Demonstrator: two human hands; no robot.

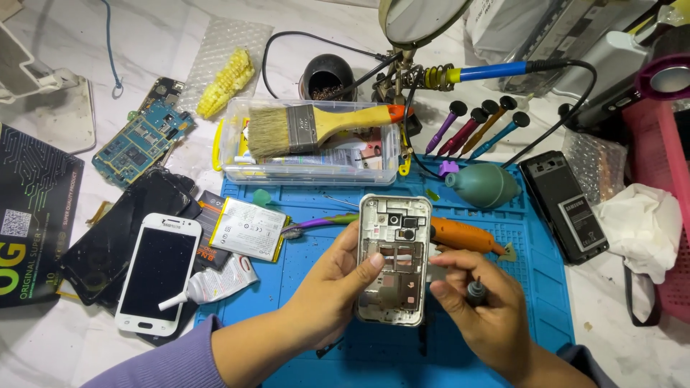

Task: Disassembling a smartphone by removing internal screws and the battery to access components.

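My left hand (327,287) grips a silver phone frame (392,255) by its left edge and holds it upright over the blue work mat (532,266). The frame's inner side faces me, with the camera parts near its top. My right hand (481,305) is closed around a small dark-handled tool (475,291), and its fingers touch the frame's right edge. An orange-handled tool (463,235) lies on the mat just behind the frame.
A clear plastic box (309,169) with a yellow-handled brush (316,128) stands at the mat's far edge. A white phone (158,273), a flat battery (248,228), a glue tube (212,286) and a circuit board (140,144) lie left. A teal air blower (483,185), a dark phone back (564,205) and a screwdriver rack (478,126) are right.
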